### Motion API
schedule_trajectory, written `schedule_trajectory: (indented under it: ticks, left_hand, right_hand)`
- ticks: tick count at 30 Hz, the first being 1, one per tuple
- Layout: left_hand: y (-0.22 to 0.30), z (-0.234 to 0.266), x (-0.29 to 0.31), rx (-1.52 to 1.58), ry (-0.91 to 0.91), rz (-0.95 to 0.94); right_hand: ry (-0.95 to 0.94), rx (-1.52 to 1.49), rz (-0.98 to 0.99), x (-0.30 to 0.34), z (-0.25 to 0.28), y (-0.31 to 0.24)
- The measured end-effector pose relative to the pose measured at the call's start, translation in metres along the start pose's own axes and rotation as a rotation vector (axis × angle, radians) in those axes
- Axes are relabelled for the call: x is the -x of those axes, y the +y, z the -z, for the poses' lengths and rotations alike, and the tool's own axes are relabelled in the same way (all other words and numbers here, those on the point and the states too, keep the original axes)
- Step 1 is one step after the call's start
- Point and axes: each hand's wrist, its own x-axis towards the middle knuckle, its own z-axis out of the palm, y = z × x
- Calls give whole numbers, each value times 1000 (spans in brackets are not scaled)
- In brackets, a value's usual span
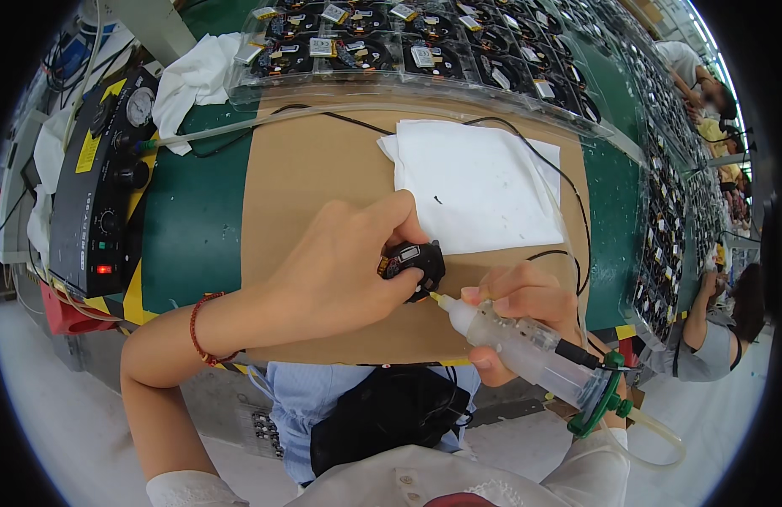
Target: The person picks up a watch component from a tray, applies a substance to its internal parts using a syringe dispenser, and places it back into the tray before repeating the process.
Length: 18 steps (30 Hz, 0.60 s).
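Black round part [428, 258] is pinched in the left hand [349, 258], the nearer hand, above a brown sheet [311, 177]. A clear syringe [534, 359] is gripped in the curled right hand [539, 302], to the right of the part. The syringe's long line is slanted up and left, so its yellow tip [437, 297] is aimed at the part's lower edge; whether they are touching cannot be told. Farther out, a white cloth [488, 186] is laid flat, with clear trays [357, 84] set behind it.

White lettering [88, 221] is running along the black control box [95, 188] — its round gauge [140, 107] is showing a marked dial, while yellow labels [88, 156] are carrying print too small to read.
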Motion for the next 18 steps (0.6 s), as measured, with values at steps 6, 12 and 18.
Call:
schedule_trajectory:
  ticks: [6, 12, 18]
  left_hand:
    - [1, 0, 0, 7, -4, 15]
    - [0, 0, 0, -3, -4, 3]
    - [-1, 0, 0, -13, -5, -18]
  right_hand:
    - [-22, -10, 5, 1, 1, 0]
    - [97, -40, 27, 4, -6, 3]
    - [-34, 26, 14, 0, 1, 0]
